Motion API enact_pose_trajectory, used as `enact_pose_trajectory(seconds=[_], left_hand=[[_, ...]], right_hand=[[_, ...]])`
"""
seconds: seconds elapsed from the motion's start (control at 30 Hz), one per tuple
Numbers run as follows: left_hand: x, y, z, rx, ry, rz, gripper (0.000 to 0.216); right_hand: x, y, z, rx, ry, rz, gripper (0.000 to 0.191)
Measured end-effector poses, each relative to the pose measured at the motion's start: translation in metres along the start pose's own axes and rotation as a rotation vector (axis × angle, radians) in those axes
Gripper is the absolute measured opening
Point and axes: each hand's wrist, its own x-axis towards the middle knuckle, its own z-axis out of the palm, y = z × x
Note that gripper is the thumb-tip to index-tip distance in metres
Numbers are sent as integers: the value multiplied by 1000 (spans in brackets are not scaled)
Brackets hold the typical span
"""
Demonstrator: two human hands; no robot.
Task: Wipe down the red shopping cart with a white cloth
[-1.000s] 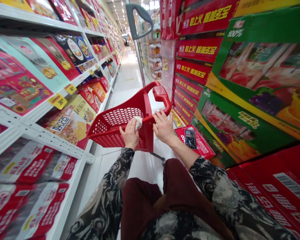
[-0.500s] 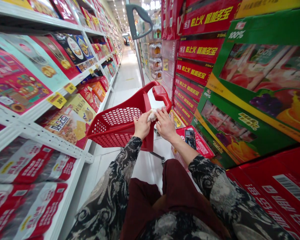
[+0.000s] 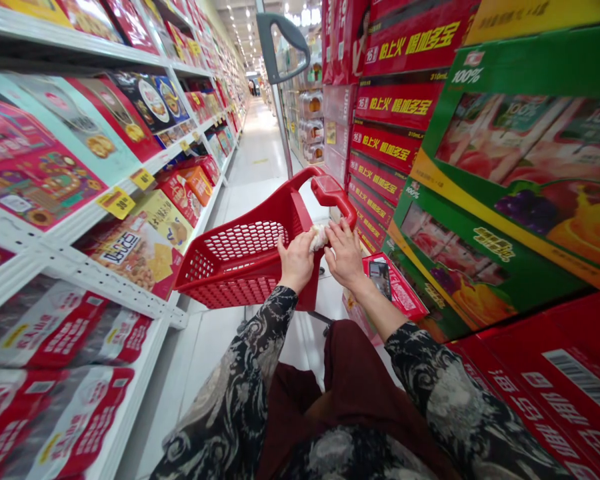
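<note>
In front of me stands a red plastic shopping cart [image 3: 250, 267] with perforated basket walls and a looped red handle [image 3: 337, 190]. At its near rim my left hand [image 3: 299, 260] is closed around the edge of a crumpled white cloth [image 3: 320, 237]. My right hand [image 3: 345, 253] presses its bent fingers onto the same cloth from the right, by the base of the handle loop. Both thumbs are near each other. The cloth lies against the cart rim, and its underside is hidden by my fingers.
White shelves [image 3: 100, 213] of boxed snacks run along the left, close to the basket. Stacked red drink cartons [image 3: 395, 100] and green juice boxes [image 3: 480, 220] rise on the right. A phone [image 3: 380, 279] lies on a low red box. A grey handle on a pole [image 3: 283, 50] stands ahead.
Both my hands and the white cloth have shifted right and slightly down in view, together with the cart's handle end. The hands stay closed on the cloth.
</note>
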Motion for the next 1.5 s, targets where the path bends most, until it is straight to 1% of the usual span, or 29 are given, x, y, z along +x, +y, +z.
enact_pose_trajectory(seconds=[0.1,0.17,0.27,0.37,0.43,0.5,0.57,0.63,0.7,0.77,0.83,0.93,1.0,1.03,1.1,1.27,1.33,1.4,1.5], left_hand=[[3,0,3,19,21,2,46],[-1,-7,4,38,40,-9,46],[-14,-32,3,76,74,-72,48],[-29,-59,1,132,107,-151,49],[-33,-67,0,165,111,-159,49],[-30,-64,1,180,105,-122,49],[-24,-54,4,175,96,-70,48],[-18,-44,7,166,97,-39,47],[-16,-41,8,161,102,-31,46],[-20,-48,8,165,107,-32,46],[-28,-64,6,170,113,-51,47],[-45,-91,3,182,135,-127,47],[-53,-104,1,190,141,-174,47],[-55,-107,0,193,143,-189,47],[-55,-106,-1,196,147,-195,47],[-41,-83,1,188,141,-89,47],[-41,-82,2,181,127,-79,47],[-46,-91,0,176,120,-125,47],[-61,-117,-6,184,127,-228,49]], right_hand=[[5,1,-3,19,-17,15,46],[8,1,-5,20,-32,16,45],[12,-1,-8,22,-59,27,43],[17,-8,-9,29,-73,62,43],[22,-17,-7,23,-66,91,42],[28,-26,-3,13,-63,85,42],[33,-34,2,3,-78,40,42],[35,-36,7,-9,-112,-5,40],[34,-34,10,-23,-152,-35,40],[32,-30,12,-30,-178,-64,42],[30,-26,13,-28,-184,-83,43],[28,-24,14,-20,-180,-83,44],[26,-25,14,-16,-175,-84,45],[25,-26,15,-15,-172,-84,46],[24,-27,16,-16,-165,-85,46],[21,-28,16,-29,-153,-76,48],[21,-26,16,-39,-152,-92,48],[21,-22,15,-45,-154,-107,47],[21,-19,13,-42,-159,-112,45]])
